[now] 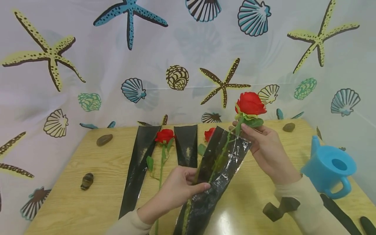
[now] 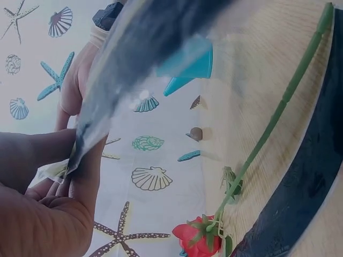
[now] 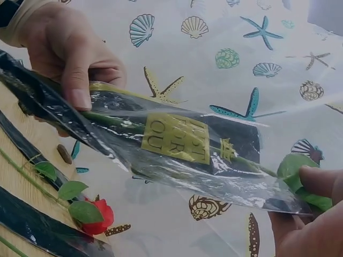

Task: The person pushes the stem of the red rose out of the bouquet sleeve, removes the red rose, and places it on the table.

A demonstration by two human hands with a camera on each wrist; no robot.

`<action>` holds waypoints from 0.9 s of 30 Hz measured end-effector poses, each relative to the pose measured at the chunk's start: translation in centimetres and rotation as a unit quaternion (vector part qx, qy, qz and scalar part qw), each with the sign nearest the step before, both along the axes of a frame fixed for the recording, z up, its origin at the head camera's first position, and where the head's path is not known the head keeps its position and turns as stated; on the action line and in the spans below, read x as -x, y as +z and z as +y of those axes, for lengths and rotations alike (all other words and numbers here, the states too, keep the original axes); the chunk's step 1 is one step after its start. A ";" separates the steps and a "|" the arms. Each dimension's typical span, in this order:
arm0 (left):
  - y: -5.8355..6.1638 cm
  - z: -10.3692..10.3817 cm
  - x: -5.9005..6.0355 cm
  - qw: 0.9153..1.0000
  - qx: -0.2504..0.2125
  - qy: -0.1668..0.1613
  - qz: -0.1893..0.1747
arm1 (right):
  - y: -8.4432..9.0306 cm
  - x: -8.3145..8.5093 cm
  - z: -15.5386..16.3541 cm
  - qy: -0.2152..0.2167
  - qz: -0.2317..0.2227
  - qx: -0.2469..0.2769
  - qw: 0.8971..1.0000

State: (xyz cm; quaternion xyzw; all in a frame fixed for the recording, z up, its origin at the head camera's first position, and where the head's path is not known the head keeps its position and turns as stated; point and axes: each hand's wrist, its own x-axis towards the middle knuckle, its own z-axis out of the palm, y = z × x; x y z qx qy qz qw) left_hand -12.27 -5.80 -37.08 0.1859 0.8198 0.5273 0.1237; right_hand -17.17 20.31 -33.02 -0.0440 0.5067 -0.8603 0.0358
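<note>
Your left hand [image 1: 176,191] pinches sleeve [image 1: 217,169] mid-length, right hand [image 1: 265,148] holds rose [image 1: 249,104] stem at sleeve mouth. Stem inside, bloom out: nearly sleeved. Second rose [image 1: 164,135] unwrapped on table [image 1: 88,209].

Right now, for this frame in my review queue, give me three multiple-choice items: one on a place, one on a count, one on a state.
1. Where is the blue watering can?
A. At the table's right edge
B. At the table's left edge
C. In the left hand

2. How many red roses show in the head view?
A. One
B. Three
C. Five

3. What does the left hand do?
A. Lies flat on the table
B. Hangs idle
C. Grips the plastic sleeve

Answers: 1 A, it stands right of the right hand. 2 B, one held rose, two behind. 3 C, thumb lies over the sleeve.
</note>
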 end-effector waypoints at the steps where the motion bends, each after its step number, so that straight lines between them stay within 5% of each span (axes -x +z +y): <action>1: -0.1 0.0 0.0 1.000 0.001 -0.002 0.002 | 0.0 0.1 0.1 0.002 -0.004 -0.002 1.000; 12: -0.4 0.2 -0.2 1.000 0.008 -0.018 0.009 | -0.1 0.3 0.0 -0.056 -0.014 0.010 0.998; 27: -0.8 -0.5 -0.4 0.998 0.036 -0.046 -0.009 | -0.4 0.5 0.7 -0.054 -0.004 0.081 0.995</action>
